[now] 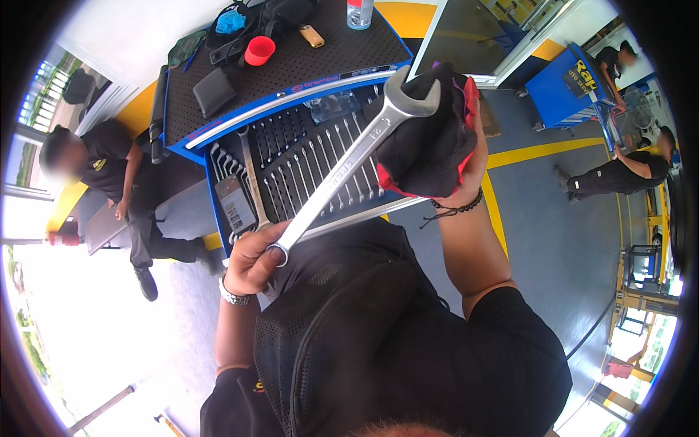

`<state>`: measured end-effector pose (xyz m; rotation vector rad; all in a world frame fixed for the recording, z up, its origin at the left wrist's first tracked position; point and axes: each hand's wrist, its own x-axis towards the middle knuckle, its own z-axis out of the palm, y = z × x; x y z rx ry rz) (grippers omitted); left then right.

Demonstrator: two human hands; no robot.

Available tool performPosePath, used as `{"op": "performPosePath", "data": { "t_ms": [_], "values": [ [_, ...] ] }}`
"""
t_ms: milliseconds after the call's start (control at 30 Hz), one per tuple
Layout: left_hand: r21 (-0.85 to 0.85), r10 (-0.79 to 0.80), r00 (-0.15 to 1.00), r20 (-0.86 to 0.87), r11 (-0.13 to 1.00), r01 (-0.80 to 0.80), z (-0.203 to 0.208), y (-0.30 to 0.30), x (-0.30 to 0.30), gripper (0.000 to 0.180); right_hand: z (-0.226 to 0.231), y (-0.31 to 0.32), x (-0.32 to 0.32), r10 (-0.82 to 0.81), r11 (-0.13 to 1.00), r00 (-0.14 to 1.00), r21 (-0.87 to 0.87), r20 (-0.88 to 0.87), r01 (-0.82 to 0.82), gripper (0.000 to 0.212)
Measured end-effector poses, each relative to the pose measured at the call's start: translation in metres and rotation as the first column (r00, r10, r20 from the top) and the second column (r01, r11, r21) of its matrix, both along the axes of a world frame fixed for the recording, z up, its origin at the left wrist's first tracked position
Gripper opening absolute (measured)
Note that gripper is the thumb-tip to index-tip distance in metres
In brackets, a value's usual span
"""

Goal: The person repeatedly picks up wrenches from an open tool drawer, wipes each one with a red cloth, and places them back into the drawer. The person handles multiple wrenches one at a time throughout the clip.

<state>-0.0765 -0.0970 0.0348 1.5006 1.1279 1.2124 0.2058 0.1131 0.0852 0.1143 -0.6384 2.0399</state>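
A large silver combination wrench [342, 167] slants across the view, its open jaw up and to the right. My left hand [253, 258] grips it by the ring end, fingers wrapped round. My right hand [470, 171] holds a bunched black and red cloth [422, 142] behind the open jaw; whether the cloth touches the wrench I cannot tell. Beyond the wrench, an open tool drawer [302, 191] holds rows of smaller wrenches [320, 164] in a dark insert. A longer, worn wrench [253, 178] lies at its left side, beside a grey flat case [237, 204].
On the blue cabinet's top [284, 73] sit a red cup [259, 51], a black wallet-like item [214, 92], a tan phone-like item [312, 36] and a spray can [360, 13]. One person [124, 182] sits at the left. Two people stand at the right near another blue cabinet [564, 87].
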Motion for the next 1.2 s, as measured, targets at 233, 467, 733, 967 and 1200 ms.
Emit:
{"op": "performPosePath", "data": {
  "t_ms": [233,467,733,967,1200],
  "values": [
    [-0.021,0.065,0.997,0.039,0.998,-0.064,-0.012,-0.006,-0.003,0.044,0.007,-0.009,-0.002,-0.038,0.999,0.999,0.0,-0.007,0.038,0.053],
    [0.123,0.018,0.976,-0.218,0.992,0.01,-0.006,0.002,0.006,0.047,0.002,-0.018,-0.009,-0.814,0.525,0.495,0.749,0.303,0.405,0.032],
    [0.033,-0.11,0.982,-0.157,0.993,0.116,0.008,0.003,0.01,0.045,-0.005,0.002,0.008,-0.764,0.582,0.62,0.61,0.182,0.538,0.023],
    [-0.145,-0.02,0.942,0.336,0.987,0.072,-0.009,-0.003,0.03,0.048,-0.018,0.019,0.003,-0.164,0.986,0.983,-0.03,-0.08,0.162,0.061],
    [-0.461,0.061,0.752,0.657,0.821,0.336,-0.028,0.011,0.029,0.055,-0.005,0.014,-0.012,0.14,0.985,0.984,0.111,-0.106,-0.128,0.062]
  ]
}}
